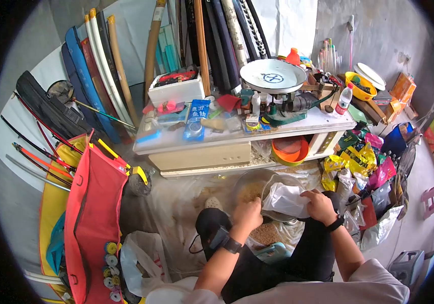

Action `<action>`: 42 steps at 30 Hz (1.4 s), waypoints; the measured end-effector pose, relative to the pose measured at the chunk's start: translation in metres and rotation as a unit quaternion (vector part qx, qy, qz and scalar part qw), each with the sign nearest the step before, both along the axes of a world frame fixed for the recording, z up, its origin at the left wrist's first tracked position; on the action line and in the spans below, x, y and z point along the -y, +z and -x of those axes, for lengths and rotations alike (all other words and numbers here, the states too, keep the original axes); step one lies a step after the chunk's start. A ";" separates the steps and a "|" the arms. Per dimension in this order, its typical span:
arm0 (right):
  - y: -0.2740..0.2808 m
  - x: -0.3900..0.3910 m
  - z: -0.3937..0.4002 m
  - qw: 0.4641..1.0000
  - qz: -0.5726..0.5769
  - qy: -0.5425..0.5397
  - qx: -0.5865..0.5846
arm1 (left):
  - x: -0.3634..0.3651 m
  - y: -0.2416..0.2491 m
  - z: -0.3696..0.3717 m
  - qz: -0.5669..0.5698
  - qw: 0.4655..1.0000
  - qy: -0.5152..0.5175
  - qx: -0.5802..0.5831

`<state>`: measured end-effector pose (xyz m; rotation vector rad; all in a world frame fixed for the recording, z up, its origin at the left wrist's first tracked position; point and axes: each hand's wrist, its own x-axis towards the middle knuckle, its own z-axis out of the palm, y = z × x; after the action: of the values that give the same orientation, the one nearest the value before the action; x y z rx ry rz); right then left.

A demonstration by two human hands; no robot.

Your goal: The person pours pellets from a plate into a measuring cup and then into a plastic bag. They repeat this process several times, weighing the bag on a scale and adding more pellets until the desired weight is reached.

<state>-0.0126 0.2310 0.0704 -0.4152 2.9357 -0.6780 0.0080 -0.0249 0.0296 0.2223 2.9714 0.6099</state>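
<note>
A crumpled white bag (285,199) is held between my hands, over a round see-through bowl (287,179). My right hand (321,206) is closed on the bag's right edge. At its left edge, beside the bowl's rim, my left hand (247,219) has its fingers closed; their tips are partly hidden. Behind that hand stands a wider see-through basin (241,183) with brown grainy material in it. More brown grains (265,234) lie below the bowl, between my knees. A light blue-green object (273,252) shows under them, mostly covered.
In front stands a white low cabinet (202,158) bearing a dial scale with a pan (272,76). An orange bowl (290,152) sits on its shelf. Colourful packets (359,159) pile up at the right. To the left are a red bag (93,218) and a white plastic bag (143,261).
</note>
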 end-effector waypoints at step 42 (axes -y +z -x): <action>-0.019 -0.006 -0.060 0.924 0.355 -0.023 -0.138 | 0.007 0.051 -0.113 0.031 0.991 0.131 0.024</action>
<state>0.0474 0.2368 0.0513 -0.5259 2.8421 -1.8340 0.1210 -0.0322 0.0809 -0.1889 2.9905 0.5369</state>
